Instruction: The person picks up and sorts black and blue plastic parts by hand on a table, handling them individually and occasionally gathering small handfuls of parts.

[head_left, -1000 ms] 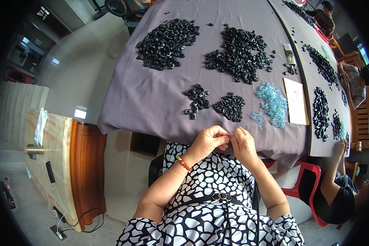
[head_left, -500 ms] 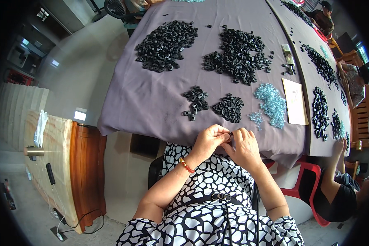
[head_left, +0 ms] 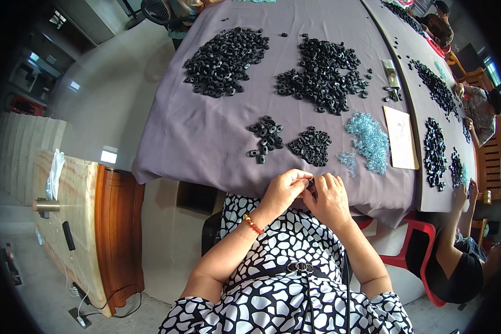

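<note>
At the table's near edge my two hands meet, fingertips pinched together. Between them is a small black plastic part (head_left: 311, 186), mostly hidden by the fingers. My left hand (head_left: 286, 189) wears a red and gold bead bracelet (head_left: 253, 224) at its wrist and pinches the part from one side. My right hand (head_left: 329, 200) closes on it from the other. Just beyond the hands lie a small pile of black parts (head_left: 310, 146), another loose cluster (head_left: 267, 136) to its left, and a heap of clear bluish small pieces (head_left: 368, 143) to the right.
Two larger heaps of black parts (head_left: 226, 62) (head_left: 322, 75) cover the far tablecloth (head_left: 206, 139). A pale flat board (head_left: 401, 137) and a small clear packet (head_left: 391, 75) lie at right. Other people (head_left: 450, 267) sit along the right side near a red chair (head_left: 411, 245).
My right hand has shifted slightly left and turned a little around the black part. A co-worker's hands at the far right have moved.
</note>
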### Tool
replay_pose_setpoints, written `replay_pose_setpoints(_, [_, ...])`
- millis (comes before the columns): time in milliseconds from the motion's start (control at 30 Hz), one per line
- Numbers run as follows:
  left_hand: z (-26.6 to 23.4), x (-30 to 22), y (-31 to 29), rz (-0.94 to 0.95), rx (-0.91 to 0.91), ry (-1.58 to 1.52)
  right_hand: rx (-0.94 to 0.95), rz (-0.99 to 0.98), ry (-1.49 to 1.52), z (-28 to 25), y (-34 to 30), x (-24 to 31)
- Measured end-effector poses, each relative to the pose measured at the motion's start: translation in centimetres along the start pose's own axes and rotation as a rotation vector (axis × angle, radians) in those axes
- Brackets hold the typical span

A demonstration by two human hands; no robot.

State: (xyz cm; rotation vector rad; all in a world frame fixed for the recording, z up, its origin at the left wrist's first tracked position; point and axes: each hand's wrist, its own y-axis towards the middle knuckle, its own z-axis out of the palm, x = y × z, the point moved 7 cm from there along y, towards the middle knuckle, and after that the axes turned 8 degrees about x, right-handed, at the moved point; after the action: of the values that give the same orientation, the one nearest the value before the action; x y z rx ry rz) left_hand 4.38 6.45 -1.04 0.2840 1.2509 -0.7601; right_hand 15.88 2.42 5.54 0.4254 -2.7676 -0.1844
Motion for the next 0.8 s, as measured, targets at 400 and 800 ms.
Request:
replay_pose_setpoints(400, [0.1,0.3,-0.1,0.009,0.031,-0.085,-0.092,-0.082,0.034,-0.3,-0.1,0.4])
replay_pose_setpoints(800, [0.2,-0.4,-0.1,0.103,0.04,-0.193,0.024,-0.009,0.168,-0.6,0.4,-0.6])
